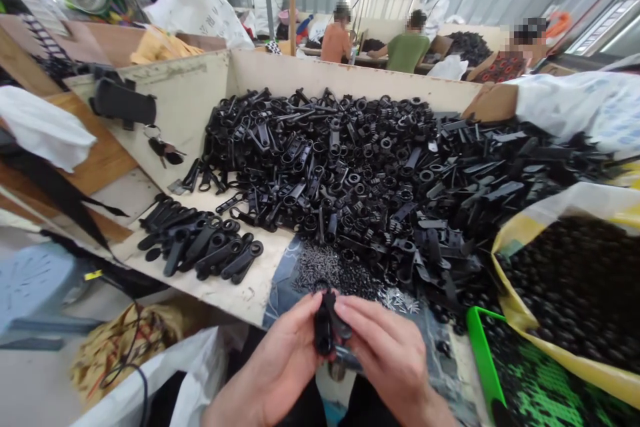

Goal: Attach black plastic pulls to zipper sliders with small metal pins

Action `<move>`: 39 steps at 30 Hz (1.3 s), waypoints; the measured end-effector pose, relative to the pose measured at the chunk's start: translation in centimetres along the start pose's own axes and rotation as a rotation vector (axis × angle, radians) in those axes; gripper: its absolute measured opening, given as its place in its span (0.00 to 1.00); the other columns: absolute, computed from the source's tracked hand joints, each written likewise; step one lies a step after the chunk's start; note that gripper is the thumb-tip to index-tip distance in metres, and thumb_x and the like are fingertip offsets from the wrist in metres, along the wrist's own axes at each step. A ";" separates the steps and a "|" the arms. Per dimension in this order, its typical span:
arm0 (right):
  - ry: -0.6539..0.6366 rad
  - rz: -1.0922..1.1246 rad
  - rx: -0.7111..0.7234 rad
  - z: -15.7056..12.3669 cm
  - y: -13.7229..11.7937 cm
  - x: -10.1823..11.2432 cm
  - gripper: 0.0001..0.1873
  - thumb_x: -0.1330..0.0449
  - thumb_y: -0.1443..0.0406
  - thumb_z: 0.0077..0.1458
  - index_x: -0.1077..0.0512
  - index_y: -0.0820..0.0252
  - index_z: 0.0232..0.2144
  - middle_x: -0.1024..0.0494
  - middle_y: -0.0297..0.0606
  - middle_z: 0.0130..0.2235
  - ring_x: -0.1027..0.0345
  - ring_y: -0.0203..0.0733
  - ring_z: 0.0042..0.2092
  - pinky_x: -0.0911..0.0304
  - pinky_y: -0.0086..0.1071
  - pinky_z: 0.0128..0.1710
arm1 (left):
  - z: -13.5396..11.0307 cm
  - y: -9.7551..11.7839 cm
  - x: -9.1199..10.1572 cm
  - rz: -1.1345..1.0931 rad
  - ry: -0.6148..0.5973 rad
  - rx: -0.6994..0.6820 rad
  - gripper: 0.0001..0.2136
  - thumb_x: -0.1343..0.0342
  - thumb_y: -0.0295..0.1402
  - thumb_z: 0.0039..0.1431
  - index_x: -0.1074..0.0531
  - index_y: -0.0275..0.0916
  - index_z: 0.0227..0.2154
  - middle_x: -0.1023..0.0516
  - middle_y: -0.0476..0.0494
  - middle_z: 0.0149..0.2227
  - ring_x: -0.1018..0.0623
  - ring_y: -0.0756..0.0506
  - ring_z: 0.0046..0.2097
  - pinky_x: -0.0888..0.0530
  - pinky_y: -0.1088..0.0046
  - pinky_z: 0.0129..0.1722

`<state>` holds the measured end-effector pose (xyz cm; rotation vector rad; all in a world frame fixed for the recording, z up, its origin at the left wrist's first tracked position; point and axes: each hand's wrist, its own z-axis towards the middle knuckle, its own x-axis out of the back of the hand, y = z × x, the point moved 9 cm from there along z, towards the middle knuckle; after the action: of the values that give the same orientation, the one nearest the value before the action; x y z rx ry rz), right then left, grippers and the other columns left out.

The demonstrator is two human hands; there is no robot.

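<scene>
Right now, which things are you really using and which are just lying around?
In use:
left hand and right hand pinching one black plastic part
big pile of black parts
row of finished pieces
small screws

Just lying about:
keys
white cloth
green crate

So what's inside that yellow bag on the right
The yellow bag is filled with small black parts, too blurred to tell apart. Only the top layer shows; whatever lies deeper is covered, and the bag's far end runs out of view.
</scene>
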<state>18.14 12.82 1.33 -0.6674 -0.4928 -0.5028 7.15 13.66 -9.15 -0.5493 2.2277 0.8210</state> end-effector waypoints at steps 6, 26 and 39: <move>-0.116 -0.075 0.010 -2.0 -0.9 -2.3 0.22 0.47 0.77 0.63 0.23 0.58 0.53 0.20 0.47 0.54 0.20 0.43 0.47 0.23 0.34 0.43 | -0.8 2.2 1.0 0.052 0.123 -0.280 0.19 0.29 0.34 0.51 0.22 0.41 0.47 0.19 0.45 0.45 0.24 0.44 0.49 0.30 0.70 0.51; -0.013 0.167 -0.201 -2.5 -1.2 -2.4 0.19 0.42 0.74 0.67 0.27 0.59 0.57 0.20 0.44 0.42 0.22 0.42 0.42 0.23 0.29 0.41 | -1.2 0.9 0.6 0.008 0.080 -0.252 0.23 0.28 0.41 0.53 0.23 0.40 0.50 0.18 0.40 0.48 0.25 0.42 0.55 0.28 0.67 0.54; 0.031 0.049 -0.137 -2.9 -2.1 -2.6 0.17 0.41 0.75 0.66 0.26 0.64 0.55 0.19 0.47 0.43 0.22 0.43 0.43 0.24 0.30 0.41 | -1.4 0.1 0.3 0.070 0.100 -0.280 0.23 0.31 0.47 0.55 0.23 0.41 0.49 0.18 0.39 0.48 0.26 0.38 0.59 0.31 0.60 0.61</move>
<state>15.70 10.11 -1.21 -0.8002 -0.4140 -0.5035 6.29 12.70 -8.52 -0.6592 2.2469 1.1759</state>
